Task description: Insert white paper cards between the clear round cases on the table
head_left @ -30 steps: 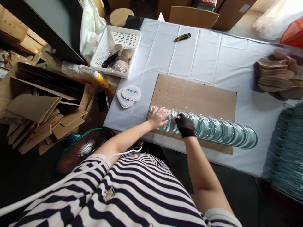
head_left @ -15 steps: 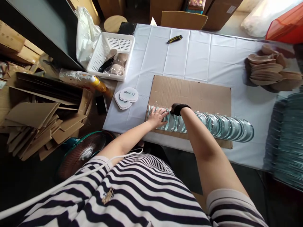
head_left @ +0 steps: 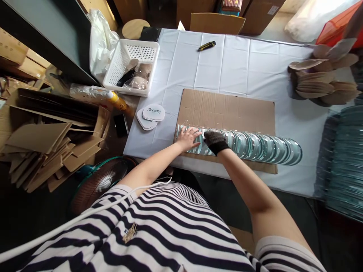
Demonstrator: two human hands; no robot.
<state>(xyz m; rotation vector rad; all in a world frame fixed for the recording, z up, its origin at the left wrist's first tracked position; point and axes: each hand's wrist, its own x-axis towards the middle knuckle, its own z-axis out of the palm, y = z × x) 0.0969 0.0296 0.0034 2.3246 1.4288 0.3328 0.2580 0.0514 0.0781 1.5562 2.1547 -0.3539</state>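
Observation:
A long row of clear plastic shells (head_left: 252, 145), nested on edge, lies across a flat cardboard sheet (head_left: 227, 109) and reaches past its right edge. My left hand (head_left: 187, 139) is bare and rests on the left end of the row, its fingers spread. Just right of it, my right hand (head_left: 214, 140) wears a black mesh glove and bears on top of the shells. Its fingers are curled closed; a small pale bit shows at their tips, too small to name.
A yellow-black box cutter (head_left: 207, 46) lies at the back. White printed cards (head_left: 153, 112) and a white basket (head_left: 154, 56) are on the left. Beige pads (head_left: 314, 83) and more clear shells (head_left: 344, 162) stand right, where another person's pale-covered hand (head_left: 343, 49) touches the pads. A fan (head_left: 99, 185) stands lower left.
My right hand has moved toward me, from the row's far edge onto its top. The left hand stays in place. Another person's arm has come in at the upper right.

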